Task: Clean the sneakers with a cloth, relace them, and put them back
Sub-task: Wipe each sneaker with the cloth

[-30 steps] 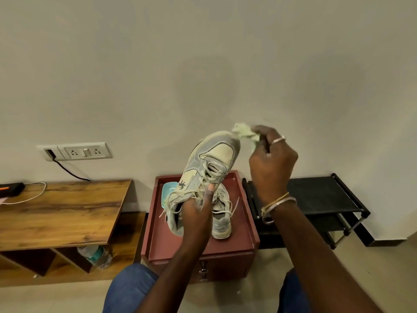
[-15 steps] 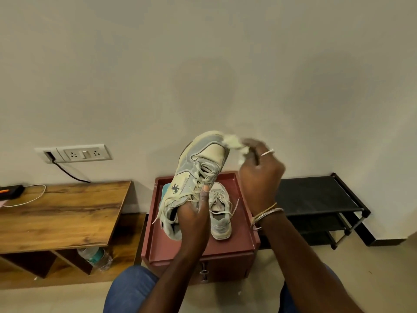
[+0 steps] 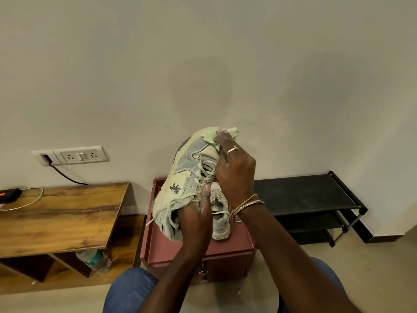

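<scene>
Left hand (image 3: 195, 219) grips raised sneaker (image 3: 188, 168) at its collar, toe tilted up and away. Right hand (image 3: 234, 175) pinches pale green cloth (image 3: 208, 138) against the toe cap. Dark horse-and-rider emblem (image 3: 175, 188) on sneaker's side; small lettering beside it too fine to read. Second sneaker (image 3: 220, 222) rests on red cabinet surface (image 3: 164, 242) below, partly behind the hands

Cloth (image 3: 208, 138) is mostly swallowed by the right hand (image 3: 234, 172), and left hand (image 3: 195, 222) fingers are buried inside the sneaker (image 3: 187, 175).
</scene>
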